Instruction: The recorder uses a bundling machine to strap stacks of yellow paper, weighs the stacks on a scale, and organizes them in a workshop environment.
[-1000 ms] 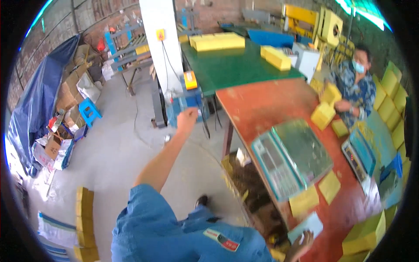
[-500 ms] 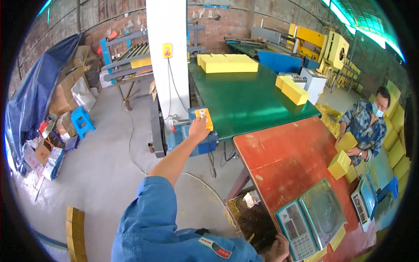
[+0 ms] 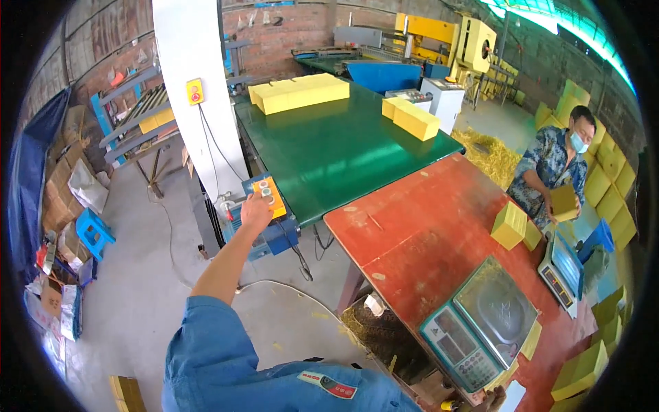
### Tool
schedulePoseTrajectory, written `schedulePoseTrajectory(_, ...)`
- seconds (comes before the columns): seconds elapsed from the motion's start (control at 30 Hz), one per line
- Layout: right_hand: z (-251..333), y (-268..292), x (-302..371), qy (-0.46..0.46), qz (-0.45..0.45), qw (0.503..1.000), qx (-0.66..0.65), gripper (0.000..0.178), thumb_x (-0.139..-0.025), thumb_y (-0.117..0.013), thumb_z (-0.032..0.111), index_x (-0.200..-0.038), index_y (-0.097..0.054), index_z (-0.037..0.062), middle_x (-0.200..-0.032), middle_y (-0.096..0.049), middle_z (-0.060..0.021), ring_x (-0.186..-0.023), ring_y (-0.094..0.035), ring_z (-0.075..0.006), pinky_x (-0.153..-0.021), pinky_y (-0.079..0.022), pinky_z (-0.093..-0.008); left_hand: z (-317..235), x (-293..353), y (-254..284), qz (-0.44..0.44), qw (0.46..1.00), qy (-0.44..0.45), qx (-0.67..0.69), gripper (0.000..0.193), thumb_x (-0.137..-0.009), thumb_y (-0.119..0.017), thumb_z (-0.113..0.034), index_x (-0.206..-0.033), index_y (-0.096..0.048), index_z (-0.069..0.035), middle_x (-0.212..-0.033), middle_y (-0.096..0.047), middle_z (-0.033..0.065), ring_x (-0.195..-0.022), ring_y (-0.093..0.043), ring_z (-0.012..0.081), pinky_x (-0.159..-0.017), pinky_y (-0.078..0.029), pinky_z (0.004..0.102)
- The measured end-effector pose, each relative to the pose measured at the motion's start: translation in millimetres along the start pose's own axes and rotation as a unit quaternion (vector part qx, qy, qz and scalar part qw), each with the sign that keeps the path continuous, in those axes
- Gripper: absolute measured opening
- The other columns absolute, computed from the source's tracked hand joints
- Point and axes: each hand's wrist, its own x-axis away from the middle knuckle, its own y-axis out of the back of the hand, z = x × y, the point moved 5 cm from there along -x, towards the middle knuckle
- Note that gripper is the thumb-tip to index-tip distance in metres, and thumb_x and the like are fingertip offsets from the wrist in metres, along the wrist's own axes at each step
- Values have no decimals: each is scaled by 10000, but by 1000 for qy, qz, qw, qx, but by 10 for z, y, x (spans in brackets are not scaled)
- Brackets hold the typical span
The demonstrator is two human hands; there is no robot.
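Note:
My left hand reaches out to the yellow-orange control panel on a blue motor housing beside the conveyor. A finger is stretched onto its buttons, and nothing is held. At the bottom edge of the picture my right hand is partly cut off, below the digital scale on the red table. Its fingers are not clear enough to tell their state. A white sheet lies beside it. On the green conveyor belt lie a long row of yellow blocks and a shorter row.
The red tabletop adjoins the belt. At its right, a co-worker holds a yellow block near a second scale. A white post stands by the conveyor. A blue stool and a cable are on the floor.
My view has turned rightward, so the scene sits further left. My left hand stays at the control panel. The co-worker has lifted a yellow block off the table.

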Motion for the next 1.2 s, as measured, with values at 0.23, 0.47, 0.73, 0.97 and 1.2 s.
schedulePoseTrajectory(0.23, -444, 103, -357, 246, 22, 945, 213, 283, -928, -582, 189, -1063, -627, -56, -1006, -639, -213, -900, -596, -368, -824, -488, -472, -11, -132, -64, 102, 994, 36, 0, 305, -826, -570, -176, -1108, -685, -188, -956, -709, 148, -909, -687, 334, -771, -534, 467)
schedulePoseTrajectory(0.47, -254, -60, -330, 278, 63, 908, 308, 246, -945, -555, 212, -1018, -662, 3, -1005, -652, -208, -931, -603, -394, -843, -486, -477, 13, -61, -89, 98, 994, 52, -10, 371, -839, -534, -147, -1182, -658, -215, -993, -704, 147, -936, -680, 332, -794, -532, 463)
schedulePoseTrajectory(0.73, -57, -87, -248, 238, 20, 898, 369, 224, -944, -553, 204, -1018, -669, 27, -1010, -664, -179, -927, -616, -381, -824, -497, -466, -70, -63, -2, 106, 993, 50, -18, 374, -860, -511, -139, -1211, -634, -177, -1016, -696, 166, -943, -679, 336, -793, -535, 460)
schedulePoseTrajectory(0.97, -30, -88, -253, 246, 0, 887, 390, 208, -947, -543, 201, -1017, -673, 56, -1016, -670, -162, -913, -628, -380, -795, -509, -461, -150, -64, 21, 112, 991, 65, -13, 347, -864, -504, -143, -1183, -639, -154, -1021, -693, 174, -949, -677, 345, -801, -534, 468)
schedulePoseTrajectory(1.2, -74, -110, -261, 228, 10, 889, 398, 189, -939, -548, 197, -998, -677, 72, -990, -674, -157, -898, -630, -379, -781, -512, -454, -103, -47, -10, 95, 994, 52, -15, 301, -865, -508, -150, -1128, -653, -124, -987, -699, 176, -931, -680, 349, -774, -538, 470)
